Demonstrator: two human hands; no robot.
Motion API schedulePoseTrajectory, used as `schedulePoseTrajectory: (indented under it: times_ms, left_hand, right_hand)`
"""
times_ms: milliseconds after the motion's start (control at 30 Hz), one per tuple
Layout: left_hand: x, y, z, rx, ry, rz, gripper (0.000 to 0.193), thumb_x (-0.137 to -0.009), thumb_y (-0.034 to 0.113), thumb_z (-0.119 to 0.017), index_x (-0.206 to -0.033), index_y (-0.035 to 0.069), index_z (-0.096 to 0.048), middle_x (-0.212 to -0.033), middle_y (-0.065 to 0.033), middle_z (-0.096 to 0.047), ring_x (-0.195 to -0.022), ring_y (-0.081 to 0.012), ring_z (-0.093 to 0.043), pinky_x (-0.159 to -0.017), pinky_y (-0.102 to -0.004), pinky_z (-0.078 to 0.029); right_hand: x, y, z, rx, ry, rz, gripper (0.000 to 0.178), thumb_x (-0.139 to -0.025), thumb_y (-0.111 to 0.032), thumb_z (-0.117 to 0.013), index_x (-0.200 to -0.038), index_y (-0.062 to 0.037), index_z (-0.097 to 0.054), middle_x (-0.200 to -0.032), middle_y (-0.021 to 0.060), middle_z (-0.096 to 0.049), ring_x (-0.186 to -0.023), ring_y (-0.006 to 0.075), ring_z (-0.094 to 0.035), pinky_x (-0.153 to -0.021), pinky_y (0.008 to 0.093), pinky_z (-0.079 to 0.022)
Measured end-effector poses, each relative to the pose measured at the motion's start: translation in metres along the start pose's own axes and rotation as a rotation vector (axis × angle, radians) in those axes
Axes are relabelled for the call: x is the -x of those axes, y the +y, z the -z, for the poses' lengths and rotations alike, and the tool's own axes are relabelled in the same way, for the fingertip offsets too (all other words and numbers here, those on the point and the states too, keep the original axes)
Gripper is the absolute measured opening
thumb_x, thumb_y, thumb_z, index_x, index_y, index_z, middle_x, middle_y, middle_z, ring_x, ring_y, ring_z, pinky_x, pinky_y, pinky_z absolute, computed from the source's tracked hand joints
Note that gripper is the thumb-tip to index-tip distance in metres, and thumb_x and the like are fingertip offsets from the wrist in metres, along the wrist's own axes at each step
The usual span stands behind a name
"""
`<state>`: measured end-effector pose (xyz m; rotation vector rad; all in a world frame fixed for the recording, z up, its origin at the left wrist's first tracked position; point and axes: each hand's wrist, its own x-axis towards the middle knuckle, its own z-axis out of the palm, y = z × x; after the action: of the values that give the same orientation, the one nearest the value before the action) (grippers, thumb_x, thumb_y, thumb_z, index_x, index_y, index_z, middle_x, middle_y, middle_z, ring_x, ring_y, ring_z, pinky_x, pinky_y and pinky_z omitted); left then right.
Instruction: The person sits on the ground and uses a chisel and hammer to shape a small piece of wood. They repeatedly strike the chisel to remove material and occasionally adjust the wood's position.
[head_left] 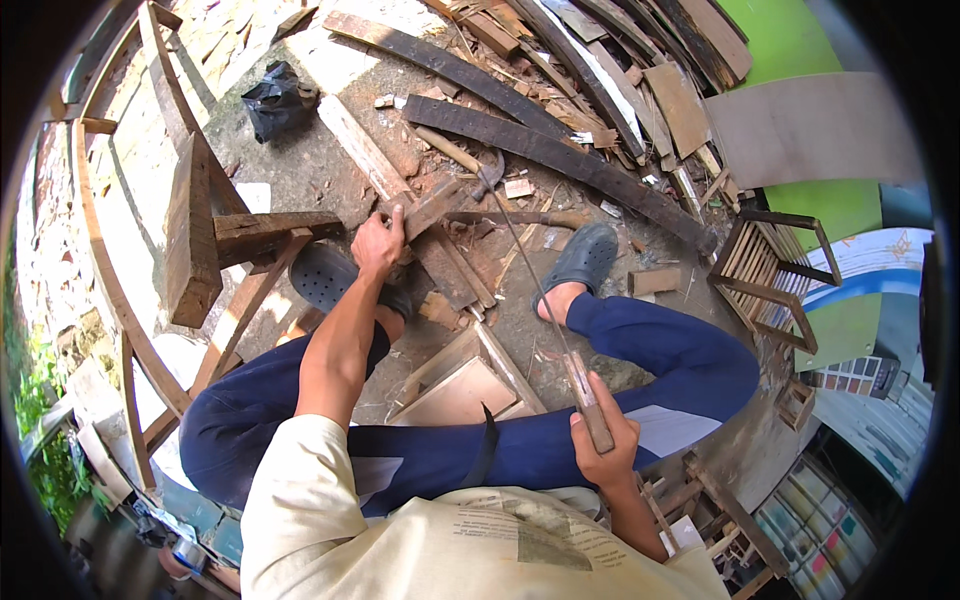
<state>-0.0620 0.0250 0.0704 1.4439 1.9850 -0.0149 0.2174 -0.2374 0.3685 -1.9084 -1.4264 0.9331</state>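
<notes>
My left hand (378,243) is closed on a short wooden block (435,207), its thumb along the near end. The block lies across a long, pale wooden plank (365,150) on the ground between my feet. In my right hand (607,440) is a long-bladed tool (590,405) with a wooden handle. Its narrow blade, seen nearly edge-on, points up and away; I cannot tell its exact kind. Beyond the block lies a hammer (450,148) with a wooden handle. Another wooden-handled tool (560,217) lies just right of the plank.
Dark beams (560,155) and scrap wood (590,60) lie at the far right. A wooden frame (190,230) stands at left, near a black plastic bag (275,100). A slatted wooden piece (775,270) is at right. An open wooden box (465,385) sits close to me.
</notes>
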Motion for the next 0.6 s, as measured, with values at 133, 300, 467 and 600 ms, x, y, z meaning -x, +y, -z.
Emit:
schedulePoseTrajectory:
  times_ms: [133,300,467,600]
  left_hand:
    - [-0.010,-0.014,-0.030,0.071,0.362,-0.125,0.081,-0.107,0.064,-0.035,-0.154,-0.001,-0.043,-0.157,-0.0311,-0.042,-0.150,-0.0413,-0.037,-0.125,-0.0511,-0.026]
    - [0.044,0.048,-0.065,-0.481,0.129,-0.615,0.091,-0.106,0.067,-0.034,-0.166,0.001,-0.016,-0.173,-0.0251,-0.012,-0.162,-0.0379,-0.011,-0.132,-0.0521,-0.006]
    - [0.079,0.061,-0.084,-0.471,-0.697,-1.086,0.079,-0.105,0.064,-0.044,-0.156,0.004,-0.045,-0.170,-0.0169,-0.032,-0.160,-0.0313,-0.023,-0.132,-0.0517,-0.010]
    - [0.049,0.029,-0.069,-0.329,0.209,-0.917,0.081,-0.101,0.060,-0.057,-0.159,0.006,-0.039,-0.172,-0.0189,-0.026,-0.161,-0.0324,-0.019,-0.132,-0.0556,-0.010]
  right_hand:
    - [0.005,0.015,0.001,-0.043,0.127,0.011,0.056,-0.088,-0.001,-0.067,-0.142,0.0104,-0.058,-0.090,0.0156,-0.076,-0.062,0.0102,-0.066,-0.058,0.0271,-0.052]
    - [0.006,0.026,-0.005,-0.114,0.169,-0.060,0.057,-0.090,-0.001,-0.067,-0.145,0.0082,-0.057,-0.101,0.0186,-0.077,-0.077,0.0116,-0.071,-0.069,0.0285,-0.055]
    - [-0.003,0.033,-0.012,-0.186,0.163,-0.033,0.056,-0.091,0.000,-0.065,-0.146,0.0084,-0.056,-0.121,0.0218,-0.075,-0.095,0.0162,-0.074,-0.082,0.0303,-0.057]
    - [0.000,0.060,-0.020,-0.296,0.149,-0.062,0.059,-0.094,-0.001,-0.063,-0.152,0.0032,-0.052,-0.093,0.0059,-0.071,-0.060,0.0056,-0.057,-0.052,0.0224,-0.045]
